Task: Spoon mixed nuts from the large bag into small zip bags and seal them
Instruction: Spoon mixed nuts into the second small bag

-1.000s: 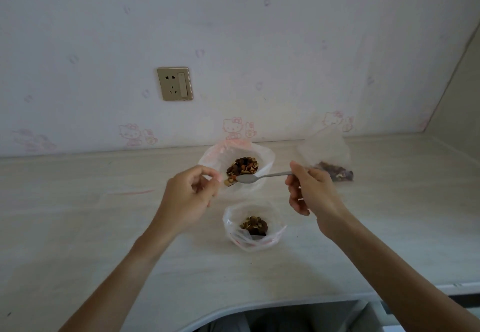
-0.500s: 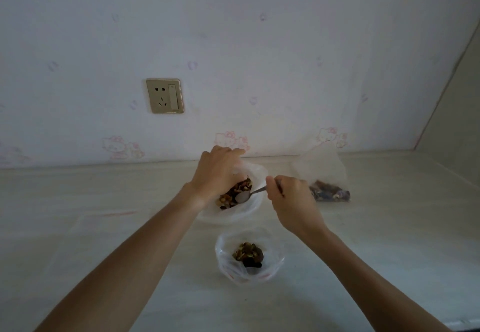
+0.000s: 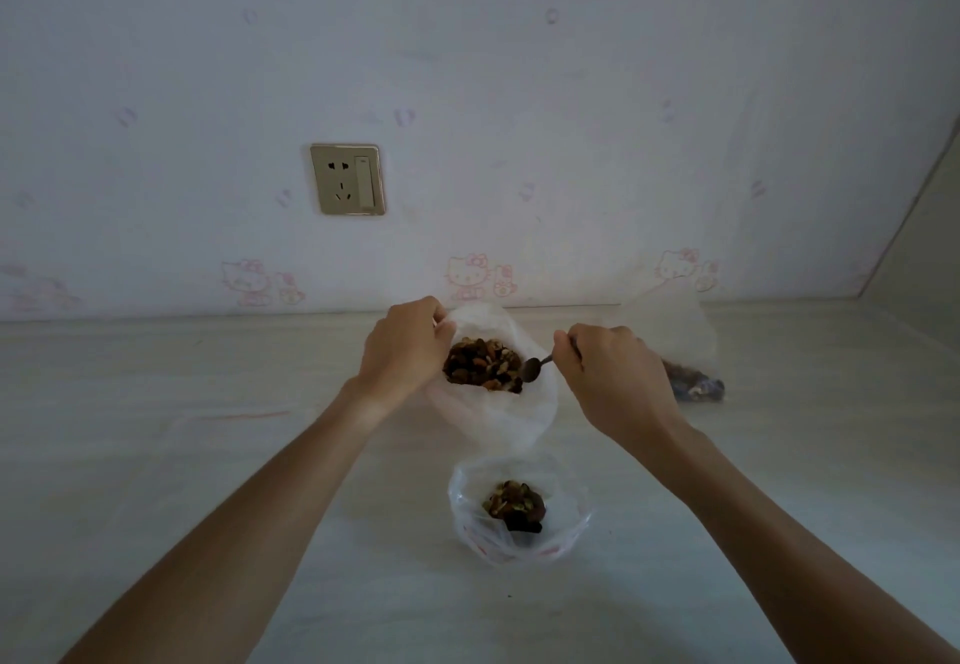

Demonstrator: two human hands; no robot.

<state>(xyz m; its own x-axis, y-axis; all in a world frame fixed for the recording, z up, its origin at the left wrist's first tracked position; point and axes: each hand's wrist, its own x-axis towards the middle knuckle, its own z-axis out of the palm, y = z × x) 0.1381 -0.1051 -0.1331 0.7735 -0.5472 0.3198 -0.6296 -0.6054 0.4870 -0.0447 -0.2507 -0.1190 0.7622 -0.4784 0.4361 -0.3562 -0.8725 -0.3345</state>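
Seemingly left hand (image 3: 402, 351) pinching large bag (image 3: 498, 403); right hand (image 3: 610, 377) around spoon (image 3: 535, 368).

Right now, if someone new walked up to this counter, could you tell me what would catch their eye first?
Probably the two hands at the centre: the left hand grips the rim of the large clear plastic bag of mixed nuts, while the right hand dips a metal spoon into it. Nearer the person, a small open clear bag holds some nuts, and a gold wall socket stands out above.
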